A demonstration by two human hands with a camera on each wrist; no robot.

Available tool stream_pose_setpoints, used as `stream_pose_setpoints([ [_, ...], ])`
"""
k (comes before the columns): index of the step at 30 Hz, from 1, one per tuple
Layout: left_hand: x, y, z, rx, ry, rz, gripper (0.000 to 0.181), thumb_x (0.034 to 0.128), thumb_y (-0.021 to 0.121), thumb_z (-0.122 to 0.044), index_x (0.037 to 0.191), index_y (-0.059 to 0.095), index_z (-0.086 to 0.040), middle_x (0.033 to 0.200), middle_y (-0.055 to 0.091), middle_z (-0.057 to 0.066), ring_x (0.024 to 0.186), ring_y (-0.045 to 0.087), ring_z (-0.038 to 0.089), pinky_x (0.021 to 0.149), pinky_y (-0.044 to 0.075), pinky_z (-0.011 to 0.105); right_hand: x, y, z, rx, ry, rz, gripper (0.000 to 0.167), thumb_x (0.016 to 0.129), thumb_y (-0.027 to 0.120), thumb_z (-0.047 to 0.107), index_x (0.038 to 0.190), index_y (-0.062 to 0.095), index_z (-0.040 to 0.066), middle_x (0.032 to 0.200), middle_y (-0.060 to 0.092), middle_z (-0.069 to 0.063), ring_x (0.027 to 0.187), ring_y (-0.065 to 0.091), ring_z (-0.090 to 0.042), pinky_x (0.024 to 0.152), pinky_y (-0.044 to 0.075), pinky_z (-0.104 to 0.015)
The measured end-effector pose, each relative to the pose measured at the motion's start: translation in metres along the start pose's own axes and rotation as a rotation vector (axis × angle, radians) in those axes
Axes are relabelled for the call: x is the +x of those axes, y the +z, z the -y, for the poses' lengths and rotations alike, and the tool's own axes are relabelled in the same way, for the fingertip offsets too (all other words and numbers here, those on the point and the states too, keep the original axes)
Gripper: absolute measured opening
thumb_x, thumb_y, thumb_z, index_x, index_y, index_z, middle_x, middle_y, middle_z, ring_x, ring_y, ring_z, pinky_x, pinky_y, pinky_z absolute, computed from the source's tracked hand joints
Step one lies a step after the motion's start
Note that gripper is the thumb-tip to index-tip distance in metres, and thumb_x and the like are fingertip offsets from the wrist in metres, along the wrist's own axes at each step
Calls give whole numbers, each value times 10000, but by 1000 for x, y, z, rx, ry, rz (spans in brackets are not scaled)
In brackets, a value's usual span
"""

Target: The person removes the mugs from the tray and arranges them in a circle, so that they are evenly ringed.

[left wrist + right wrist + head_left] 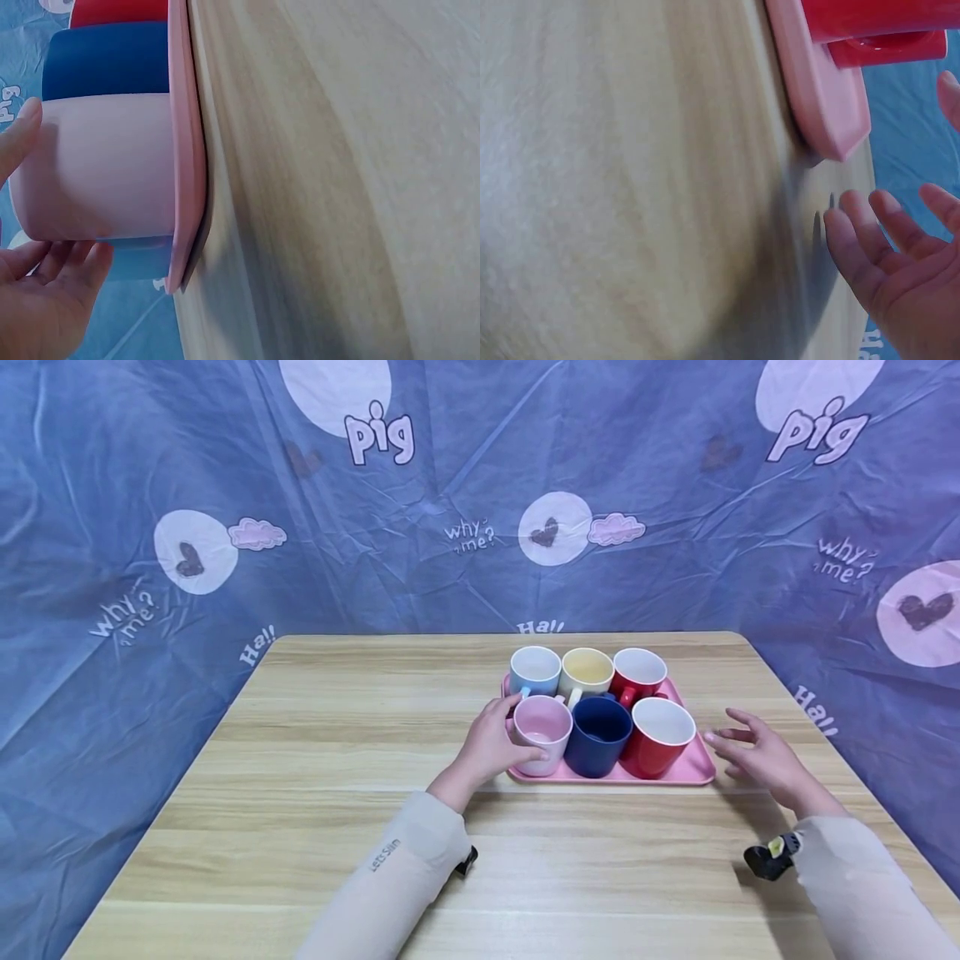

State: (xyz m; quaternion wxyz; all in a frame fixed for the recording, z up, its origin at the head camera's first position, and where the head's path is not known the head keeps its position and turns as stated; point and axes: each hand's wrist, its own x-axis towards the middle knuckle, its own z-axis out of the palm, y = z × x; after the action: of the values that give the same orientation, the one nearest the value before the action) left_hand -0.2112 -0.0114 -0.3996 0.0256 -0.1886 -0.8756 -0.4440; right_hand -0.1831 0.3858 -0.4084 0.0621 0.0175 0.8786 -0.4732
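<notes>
A person's left hand (487, 745) grips a pale pink mug (543, 724), thumb on the near side and fingers around the far side. The mug, plain and smooth-walled with a round rim and pink interior, stands upright at the left end of a pink tray (699, 770). Just behind the grip is a light blue mug (535, 667); to its right, a navy mug (597, 741) and a red mug (654, 748). Beyond the tray's right end, the right hand (763, 762) holds nothing, fingers apart.

2 pale sleeves (393, 885), 1 lettered "Lets Slim", black wrist cameras (769, 860)
</notes>
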Motion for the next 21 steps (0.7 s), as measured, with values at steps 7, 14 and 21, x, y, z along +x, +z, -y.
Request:
stream_pose_setpoints([
  [7, 1, 2, 0, -33, -31, -11, 924, 616, 910, -277, 1373, 457, -4, 1280, 521, 132, 1149, 504, 258, 988, 407, 370, -2, 3, -9, 99, 21, 39, 756, 983, 541, 252, 1441, 87, -142, 1302, 336, -409, 818, 589, 23, 713, 556, -292],
  [14, 1, 3, 2, -48, -51, -12, 890, 615, 911, -267, 1358, 476, -39, 1269, 527, 114, 1125, 514, 242, 962, 426, 357, -2, 4, -12, 149, 23, 78, 672, 986, 536, 191, 1387, 180, -215, 1209, 506, -239, 849, 633, -37, 743, 552, -311],
  [21, 2, 5, 4, -77, -60, -6, 896, 615, 913, -260, 1365, 465, -60, 1280, 524, 104, 1132, 508, 233, 955, 430, 350, 0, 11, -13, -3, -2, 61, 606, 976, 556, 235, 1352, 341, -189, 1299, 432, -379, 843, 572, 38, 737, 541, -246],
])
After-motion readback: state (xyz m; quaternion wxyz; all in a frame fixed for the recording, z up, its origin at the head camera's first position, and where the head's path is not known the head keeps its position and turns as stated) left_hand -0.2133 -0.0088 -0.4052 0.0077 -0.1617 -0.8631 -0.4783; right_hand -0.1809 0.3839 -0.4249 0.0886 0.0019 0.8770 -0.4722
